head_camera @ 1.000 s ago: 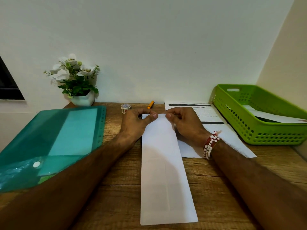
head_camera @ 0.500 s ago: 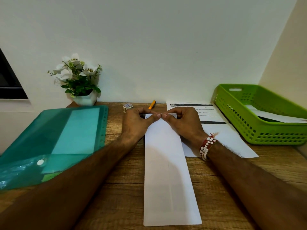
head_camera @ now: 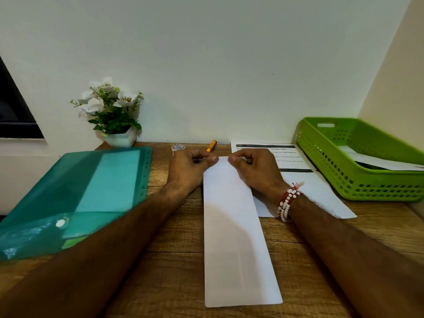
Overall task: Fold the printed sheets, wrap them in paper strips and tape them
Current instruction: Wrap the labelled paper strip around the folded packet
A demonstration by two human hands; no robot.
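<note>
What I cannot see well from my screen

The far corners of the folded sheet (head_camera: 231, 226) are hidden under the left hand (head_camera: 188, 168) and the right hand (head_camera: 254, 171). The right hand also covers part of the printed sheet (head_camera: 296, 161), and its text is too small for me to read. The green folder (head_camera: 91, 191) is cut by the left edge, the green basket (head_camera: 344, 171) by the right edge.

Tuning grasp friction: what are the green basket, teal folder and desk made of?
Green basket: likely moulded plastic, slotted walls. Teal folder: translucent glossy plastic, punched edge, snap button. Desk: matte wood grain; solid wood or laminate, cannot tell.
</note>
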